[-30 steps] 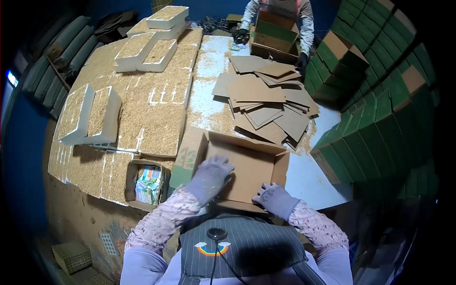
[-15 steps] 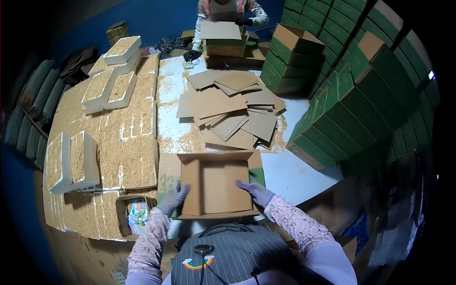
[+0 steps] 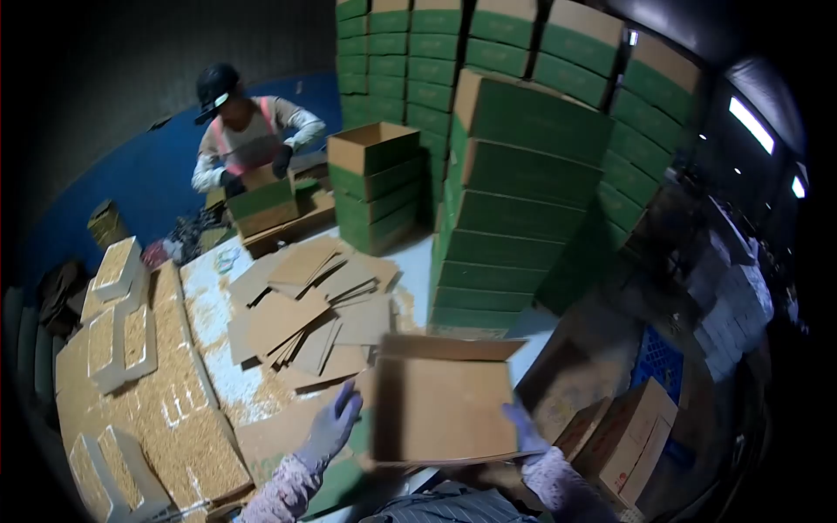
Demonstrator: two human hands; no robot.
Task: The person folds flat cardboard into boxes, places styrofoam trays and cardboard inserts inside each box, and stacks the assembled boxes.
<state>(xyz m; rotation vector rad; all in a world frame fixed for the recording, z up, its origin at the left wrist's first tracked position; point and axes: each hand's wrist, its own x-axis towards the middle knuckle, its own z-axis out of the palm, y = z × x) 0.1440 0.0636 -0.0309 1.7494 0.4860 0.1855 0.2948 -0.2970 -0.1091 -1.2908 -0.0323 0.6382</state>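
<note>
Change: open cardboard box [image 3: 443, 405] now off to the right of where both hands held it at the near edge. Left hand [image 3: 330, 427] has come away, open, fingers spread, just beside the box's left wall. Right hand [image 3: 524, 430] grips the right wall; judged to be the only hand steadying or guiding it. Box is over the near right part of the tabletop [image 3: 418, 283]; cannot tell whether lifted or resting.

Box opening faces up, tipped somewhat to the wearer; far flap stands flared. Long axis runs side to side across the wearer's front. Loose cardboard sheets [image 3: 283, 322] lie just beyond, to the left; stacked green boxes [image 3: 514, 213] beyond, to the right.
</note>
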